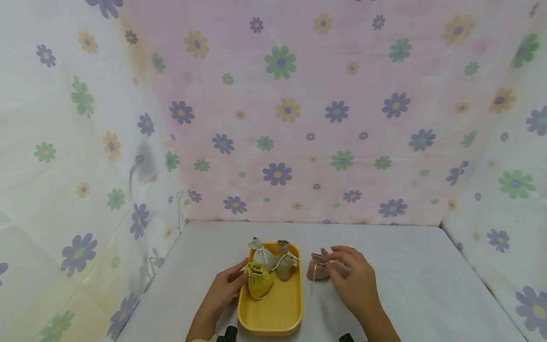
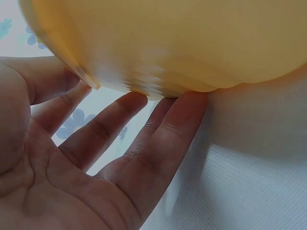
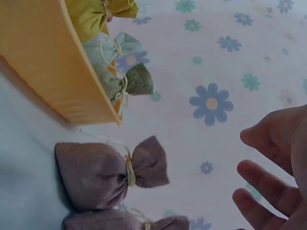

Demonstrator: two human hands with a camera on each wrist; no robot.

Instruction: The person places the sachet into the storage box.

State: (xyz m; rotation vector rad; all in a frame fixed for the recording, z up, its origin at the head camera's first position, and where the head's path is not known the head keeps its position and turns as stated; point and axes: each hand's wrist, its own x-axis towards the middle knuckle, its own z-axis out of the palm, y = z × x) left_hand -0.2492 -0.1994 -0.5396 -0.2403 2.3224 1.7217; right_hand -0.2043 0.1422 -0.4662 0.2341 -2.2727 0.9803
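My left hand [image 1: 223, 290] is at the left side of a yellow tray [image 1: 270, 311]. In the left wrist view its straight fingertips [image 2: 189, 103] touch the tray's side low down, with the thumb near the rim. Three drawstring pouches sit in the tray: a yellow pouch [image 1: 259, 284], a pale grey pouch [image 1: 265, 260] and an olive pouch [image 1: 285, 268]. Right of the tray, a mauve pouch [image 1: 317, 270] stands on the table beside a second mauve pouch [image 3: 110, 221]. My right hand [image 1: 356, 280] hovers by these two, its fingers apart and holding nothing.
A white cloth covers the table [image 1: 419, 280]. Flower-print cloth walls [image 1: 299, 142] close off the back and both sides. Light-coloured drawstrings hang from the pouches.
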